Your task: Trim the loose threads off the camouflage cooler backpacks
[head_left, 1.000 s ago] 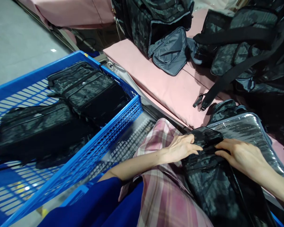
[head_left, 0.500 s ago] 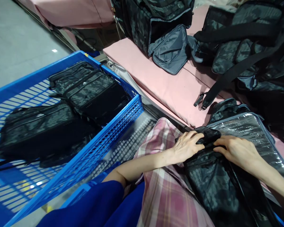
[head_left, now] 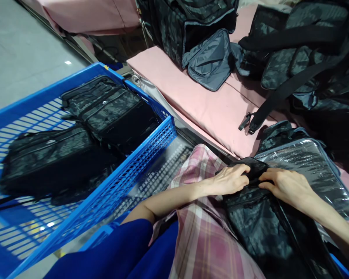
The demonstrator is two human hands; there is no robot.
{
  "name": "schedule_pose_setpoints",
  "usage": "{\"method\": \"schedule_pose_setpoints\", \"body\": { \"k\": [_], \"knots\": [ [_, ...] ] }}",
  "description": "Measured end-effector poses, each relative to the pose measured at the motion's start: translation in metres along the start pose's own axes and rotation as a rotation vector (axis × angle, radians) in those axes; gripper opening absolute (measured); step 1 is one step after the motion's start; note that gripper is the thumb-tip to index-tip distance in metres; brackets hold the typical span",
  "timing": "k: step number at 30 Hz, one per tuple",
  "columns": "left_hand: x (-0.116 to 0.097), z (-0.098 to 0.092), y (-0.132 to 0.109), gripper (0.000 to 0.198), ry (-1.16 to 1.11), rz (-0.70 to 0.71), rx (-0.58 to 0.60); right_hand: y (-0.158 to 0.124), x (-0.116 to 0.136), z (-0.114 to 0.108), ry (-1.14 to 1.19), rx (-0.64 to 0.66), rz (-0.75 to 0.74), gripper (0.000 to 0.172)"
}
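A dark camouflage bag (head_left: 258, 221) lies across my lap on a pink plaid cloth (head_left: 203, 236), its lower part running out of the frame. My left hand (head_left: 231, 179) grips the black edge at the bag's top end, fingers curled over it. Just to the right, my right hand (head_left: 287, 186) pinches the same end between thumb and fingers. A small gap parts the two hands. What exactly lies under the fingertips is hidden. Behind my right hand rests an open panel with shiny silver lining (head_left: 302, 159).
At left stands a blue plastic crate (head_left: 145, 155) with flat camouflage bags (head_left: 110, 108) inside. Across the pink padded bench (head_left: 197, 104) sit an open camouflage bag (head_left: 174, 35) and a heap of bags on the right, with a black strap and buckle (head_left: 251, 126) trailing.
My left hand has lowered slightly and its fingers have curled in more. My right hand has shifted a little left along the bag's end. Both stay on the bag.
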State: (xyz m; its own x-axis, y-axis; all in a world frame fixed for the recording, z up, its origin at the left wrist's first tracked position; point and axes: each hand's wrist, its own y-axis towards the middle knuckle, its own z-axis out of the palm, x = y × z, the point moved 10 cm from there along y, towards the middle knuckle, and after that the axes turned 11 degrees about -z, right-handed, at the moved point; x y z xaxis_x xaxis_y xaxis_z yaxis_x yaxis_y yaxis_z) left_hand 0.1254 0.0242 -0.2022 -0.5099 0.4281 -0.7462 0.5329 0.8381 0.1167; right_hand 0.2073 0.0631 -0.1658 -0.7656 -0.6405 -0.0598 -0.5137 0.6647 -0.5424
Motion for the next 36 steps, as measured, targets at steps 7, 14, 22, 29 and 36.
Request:
{"method": "schedule_pose_setpoints", "body": {
  "k": [7, 14, 22, 29, 36],
  "knots": [
    [0.014, 0.005, -0.004, 0.027, -0.099, -0.056, 0.004, 0.003, 0.003, -0.006, 0.048, -0.082, -0.021, 0.019],
    [0.012, 0.000, -0.005, 0.028, -0.086, -0.052, -0.010, 0.009, 0.012, -0.004, 0.039, 0.029, -0.016, 0.022],
    [0.014, 0.001, -0.005, 0.027, -0.094, -0.056, -0.022, 0.004, 0.009, -0.009, -0.013, -0.026, 0.020, 0.021],
    [0.014, 0.001, -0.006, 0.027, -0.082, -0.051, -0.043, 0.006, 0.012, -0.001, -0.014, 0.064, 0.031, 0.023],
    [0.010, 0.001, -0.007, 0.026, -0.163, -0.072, -0.037, 0.004, 0.011, -0.004, -0.016, 0.008, 0.003, 0.023]
  ]
}}
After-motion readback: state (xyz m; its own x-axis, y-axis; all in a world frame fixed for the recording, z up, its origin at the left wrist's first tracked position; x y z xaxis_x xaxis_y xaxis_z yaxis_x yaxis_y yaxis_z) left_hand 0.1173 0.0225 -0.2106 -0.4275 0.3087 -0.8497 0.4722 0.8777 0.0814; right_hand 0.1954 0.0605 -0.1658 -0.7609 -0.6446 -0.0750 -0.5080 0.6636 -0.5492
